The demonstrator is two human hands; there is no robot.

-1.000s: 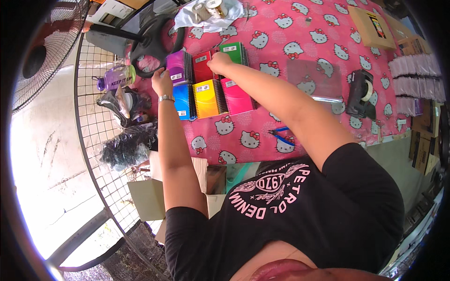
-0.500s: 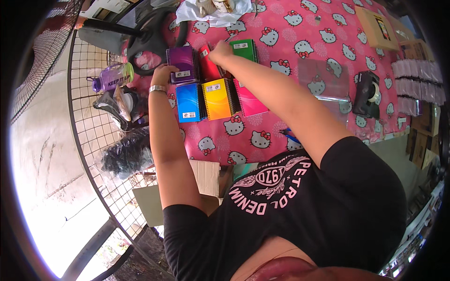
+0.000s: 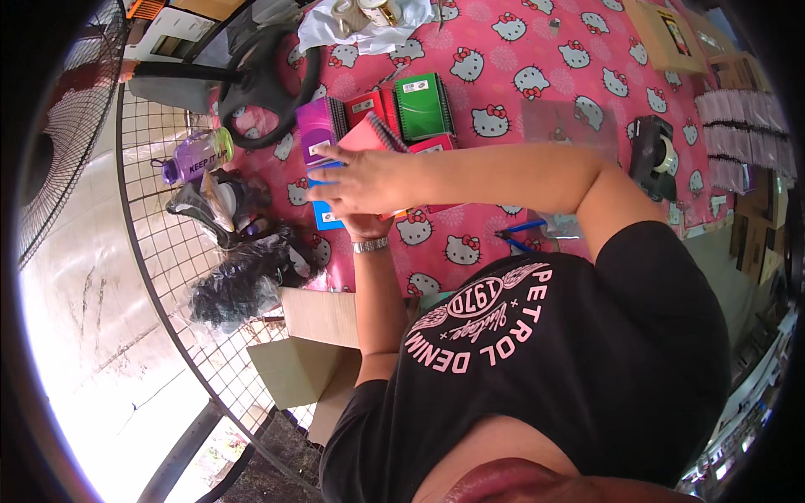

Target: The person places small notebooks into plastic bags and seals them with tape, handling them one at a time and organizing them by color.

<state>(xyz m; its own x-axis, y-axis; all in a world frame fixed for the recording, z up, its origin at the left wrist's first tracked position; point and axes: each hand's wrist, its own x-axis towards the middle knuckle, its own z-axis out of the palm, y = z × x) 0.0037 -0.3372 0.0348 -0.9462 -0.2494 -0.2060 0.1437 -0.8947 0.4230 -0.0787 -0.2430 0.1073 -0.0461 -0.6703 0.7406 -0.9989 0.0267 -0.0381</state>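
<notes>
— How far along does the sorting of the spiral notebooks look?

— Partway, I'd judge. A purple notebook (image 3: 316,127), a red one (image 3: 366,105) and a green one (image 3: 424,106) lie side by side in a row toward the far edge of the desk (image 3: 587,50). Nearer the person, a pink notebook (image 3: 369,138) is tilted up off the cloth, and a blue one (image 3: 323,214) lies flat beneath the hands, so those two seem not yet settled.

— And the hands?

— The right hand (image 3: 360,178) reaches across with fingers spread and curled over the pink notebook's lower edge, grasping it. The left hand (image 3: 362,225), wearing a metal wristwatch (image 3: 370,245), sits under it by the blue notebook; whether it grips anything I cannot tell, since the right hand covers it.

— Materials?

— The notebooks are flat rectangles with glossy coloured covers and dark wire coils down one side. The desk carries a smooth pink cloth printed with white cartoon cats. Toward the right edge stands a black tape dispenser (image 3: 652,155), blocky and hard. Off the left edge, a wire grid (image 3: 168,251) holds a translucent purple bottle (image 3: 197,155) and crinkled black plastic bags (image 3: 243,281).
</notes>
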